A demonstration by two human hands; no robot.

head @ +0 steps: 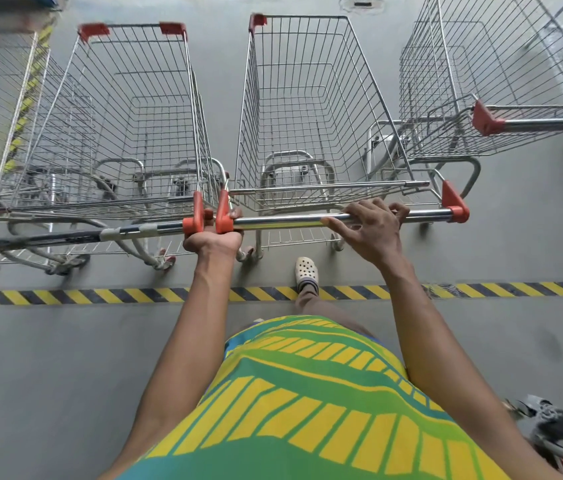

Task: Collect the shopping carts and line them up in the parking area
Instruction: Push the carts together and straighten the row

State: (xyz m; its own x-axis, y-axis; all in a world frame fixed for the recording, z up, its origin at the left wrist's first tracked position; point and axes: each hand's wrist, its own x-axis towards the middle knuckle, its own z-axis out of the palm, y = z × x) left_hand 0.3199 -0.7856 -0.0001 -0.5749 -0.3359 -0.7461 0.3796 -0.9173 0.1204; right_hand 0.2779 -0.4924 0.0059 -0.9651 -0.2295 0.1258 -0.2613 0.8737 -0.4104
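The middle cart (pixel 311 109) stands just beyond the striped floor line (pixel 100 295), close beside the left cart (pixel 124 116); another cart (pixel 501 81) sits far right. The right hand (pixel 372 230) curls over its handle bar (pixel 290 221); the left hand (pixel 212 239) grips the bar's left end.

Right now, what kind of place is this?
Probably a store's cart parking bay, possibly in a garage. Empty wire shopping carts stand side by side on a grey concrete floor, and yellow-black hazard tape marks off the bay. The store itself isn't visible.
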